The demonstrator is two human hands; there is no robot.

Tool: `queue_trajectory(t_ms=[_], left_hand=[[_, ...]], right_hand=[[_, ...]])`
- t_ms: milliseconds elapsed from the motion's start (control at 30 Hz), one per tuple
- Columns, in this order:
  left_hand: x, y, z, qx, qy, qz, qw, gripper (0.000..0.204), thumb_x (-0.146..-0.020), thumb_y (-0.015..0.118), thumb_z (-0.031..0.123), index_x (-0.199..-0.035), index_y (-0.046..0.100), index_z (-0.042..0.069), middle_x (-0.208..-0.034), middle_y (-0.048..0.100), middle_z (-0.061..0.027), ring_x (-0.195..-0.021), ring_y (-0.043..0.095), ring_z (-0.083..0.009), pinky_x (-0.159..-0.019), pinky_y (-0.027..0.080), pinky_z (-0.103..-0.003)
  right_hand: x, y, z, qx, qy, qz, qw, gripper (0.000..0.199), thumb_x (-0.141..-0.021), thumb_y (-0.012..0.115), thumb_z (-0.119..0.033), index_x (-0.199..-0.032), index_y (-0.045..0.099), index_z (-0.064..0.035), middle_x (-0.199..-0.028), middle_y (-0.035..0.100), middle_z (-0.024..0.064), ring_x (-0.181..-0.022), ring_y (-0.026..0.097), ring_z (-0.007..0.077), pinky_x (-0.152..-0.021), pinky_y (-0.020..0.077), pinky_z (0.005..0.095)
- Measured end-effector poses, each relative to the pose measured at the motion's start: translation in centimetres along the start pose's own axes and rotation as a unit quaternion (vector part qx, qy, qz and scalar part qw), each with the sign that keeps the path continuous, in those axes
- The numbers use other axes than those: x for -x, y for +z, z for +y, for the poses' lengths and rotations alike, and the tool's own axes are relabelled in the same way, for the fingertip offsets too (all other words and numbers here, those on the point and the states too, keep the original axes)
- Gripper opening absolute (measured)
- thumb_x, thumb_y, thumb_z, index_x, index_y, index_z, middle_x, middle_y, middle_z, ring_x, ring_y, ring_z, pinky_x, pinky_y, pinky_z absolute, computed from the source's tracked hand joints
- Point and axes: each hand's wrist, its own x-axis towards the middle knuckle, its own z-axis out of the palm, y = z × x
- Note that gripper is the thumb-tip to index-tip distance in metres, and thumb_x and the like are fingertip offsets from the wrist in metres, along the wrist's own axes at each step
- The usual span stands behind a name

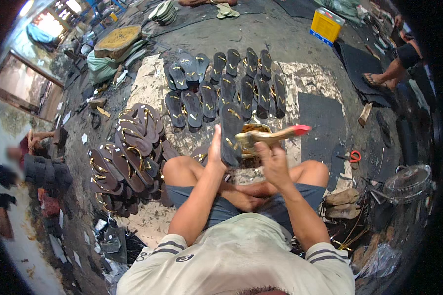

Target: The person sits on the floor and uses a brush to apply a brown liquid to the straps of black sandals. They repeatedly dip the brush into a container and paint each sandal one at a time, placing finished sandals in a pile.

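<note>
My left hand (215, 150) is closed on a dark sandal sole (230, 132), holding it upright above my crossed legs. In my right hand (274, 164) is a brush (275, 135) with a wooden handle and a red end. The brush's head is beside the sole's right edge; I cannot tell whether they touch. Partly hidden behind the brush is an open container (255, 128) with a yellowish rim. In front of me, dark sandals (226, 88) with gold-coloured bits lie in rows on a pale, worn sheet (145, 88).
To my left is a heap of brown sandals with gold straps (128, 164). On the right are red-handled scissors (354, 157), a dark flat sheet (322, 120) and a fan (407, 184). Farther off are a yellow box (326, 25), a wooden block (117, 42) and another person's leg (396, 73).
</note>
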Motion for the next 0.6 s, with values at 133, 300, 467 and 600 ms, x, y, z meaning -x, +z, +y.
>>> queue_trajectory(t_ms=[133,300,467,600], left_hand=[[-9.6,-5.1,2.6,0.002,-0.006,0.100,0.995,0.052,-0.100,0.042,0.052,-0.121,0.061,0.009,-0.111,0.067,-0.0108,-0.093,0.066,-0.0266,-0.083,0.055,-0.042],[-20.4,-7.3,13.4,-0.032,0.046,0.178,0.982,0.069,-0.097,0.043,0.059,-0.140,0.044,0.005,-0.140,0.045,-0.0204,-0.118,0.055,-0.0367,-0.098,0.048,-0.051],[-16.9,-13.3,20.5,-0.299,0.065,0.249,0.919,0.073,-0.096,0.058,0.045,-0.151,0.031,0.004,-0.150,0.036,-0.0228,-0.120,0.056,-0.0350,-0.097,0.049,-0.047],[-3.9,-15.7,24.6,-0.706,0.371,0.295,0.526,0.049,-0.088,0.070,0.031,-0.128,0.059,0.004,-0.127,0.061,-0.0158,-0.112,0.060,-0.0251,-0.094,0.046,-0.037]], right_hand=[[0.0,-5.0,-1.5,0.022,-0.059,0.147,0.987,0.028,-0.099,0.062,-0.025,-0.107,0.063,0.0015,-0.098,0.062,0.0018,-0.090,0.053,0.0088,-0.080,0.0449,0.0255],[0.8,-5.6,-3.9,0.063,-0.030,0.158,0.985,0.027,-0.099,0.062,-0.026,-0.101,0.063,0.0015,-0.096,0.061,0.0014,-0.088,0.051,0.0085,-0.078,0.0429,0.0243],[0.1,-6.5,-3.0,0.074,-0.012,0.188,0.979,0.030,-0.098,0.064,-0.029,-0.100,0.062,0.0008,-0.092,0.061,0.0023,-0.086,0.051,0.0092,-0.076,0.0423,0.0249],[0.2,-8.4,-0.4,0.085,0.026,0.187,0.978,0.030,-0.098,0.064,-0.031,-0.095,0.061,-0.0006,-0.090,0.059,0.0015,-0.084,0.049,0.0092,-0.075,0.0424,0.0258]])
